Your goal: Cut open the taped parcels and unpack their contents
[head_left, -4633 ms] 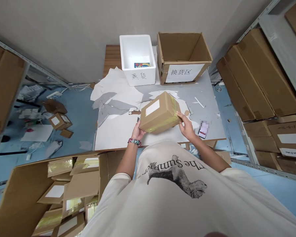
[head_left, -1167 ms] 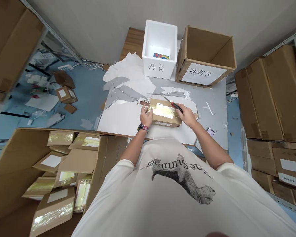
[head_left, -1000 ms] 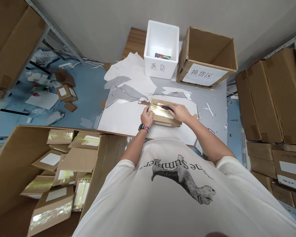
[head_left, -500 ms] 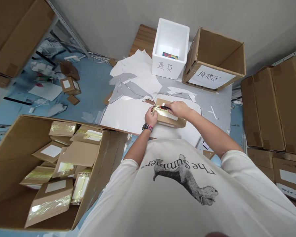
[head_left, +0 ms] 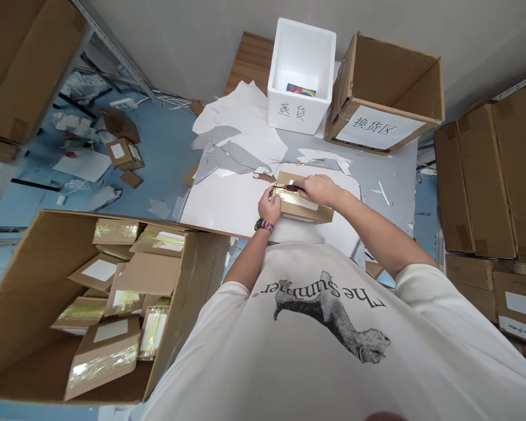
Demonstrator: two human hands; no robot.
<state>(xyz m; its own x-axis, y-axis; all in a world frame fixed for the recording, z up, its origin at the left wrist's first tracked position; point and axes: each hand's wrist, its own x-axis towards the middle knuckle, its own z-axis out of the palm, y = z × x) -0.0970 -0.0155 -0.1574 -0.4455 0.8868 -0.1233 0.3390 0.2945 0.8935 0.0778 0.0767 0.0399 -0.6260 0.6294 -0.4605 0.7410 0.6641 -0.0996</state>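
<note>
A small cardboard box point(head_left: 304, 214) lies flat on a white board point(head_left: 228, 207), with shiny yellowish tape point(head_left: 291, 197) across its top. My left hand point(head_left: 269, 206) grips the box's left end. My right hand point(head_left: 316, 190) holds a red-and-black utility knife point(head_left: 291, 187) with its tip at the taped top, close to my left hand. The blade itself is too small to make out. A patterned band circles my left wrist.
A white foam box point(head_left: 296, 111) holding a colourful card and a labelled cardboard box point(head_left: 379, 124) stand behind the work surface. White and grey paper scraps point(head_left: 232, 146) lie to the left. An open carton point(head_left: 193, 275) of parcels sits at lower left, with stacked cartons point(head_left: 477, 181) on the right.
The box no longer sits tilted in both hands; it lies flat on the board. My right hand has taken up the knife, and the knife has moved left along the tape towards my left hand.
</note>
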